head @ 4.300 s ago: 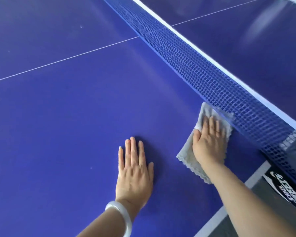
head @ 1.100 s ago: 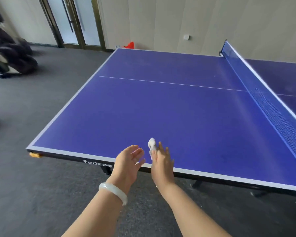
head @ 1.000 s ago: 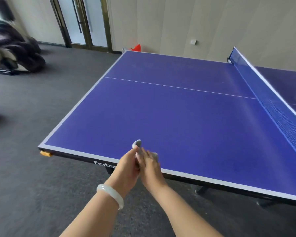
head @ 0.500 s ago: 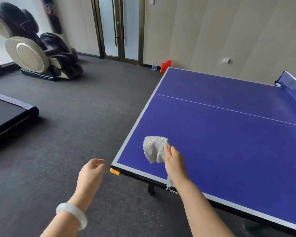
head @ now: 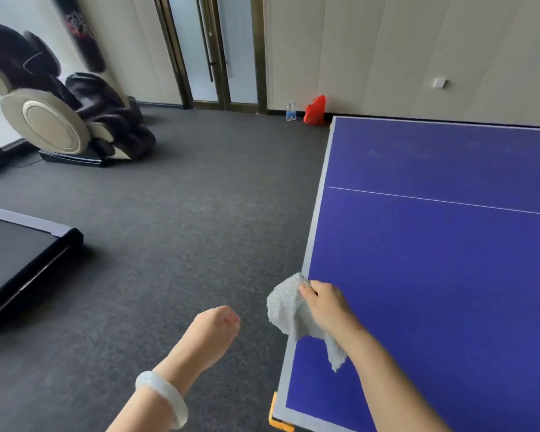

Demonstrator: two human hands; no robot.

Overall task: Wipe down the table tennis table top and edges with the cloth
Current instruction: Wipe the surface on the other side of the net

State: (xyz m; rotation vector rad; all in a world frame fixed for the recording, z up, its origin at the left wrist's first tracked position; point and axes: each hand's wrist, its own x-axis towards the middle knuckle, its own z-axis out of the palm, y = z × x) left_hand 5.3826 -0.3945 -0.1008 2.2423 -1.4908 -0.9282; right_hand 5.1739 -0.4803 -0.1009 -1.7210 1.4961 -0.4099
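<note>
The left hand (head: 214,330), a smooth pale bangle (head: 166,397) on its wrist, hangs loosely curled over the rough grey carpet (head: 184,213) and holds nothing. The right hand (head: 328,307) grips the fluffy grey cloth (head: 289,310), bunched left of its fingers at the left border of the flat blue table (head: 434,275). Far left stands a rounded massage chair (head: 60,113).

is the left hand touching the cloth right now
Apart. The head view shows grey carpet between the left hand and the cloth; only the right hand grips it, at the table edge.
</note>
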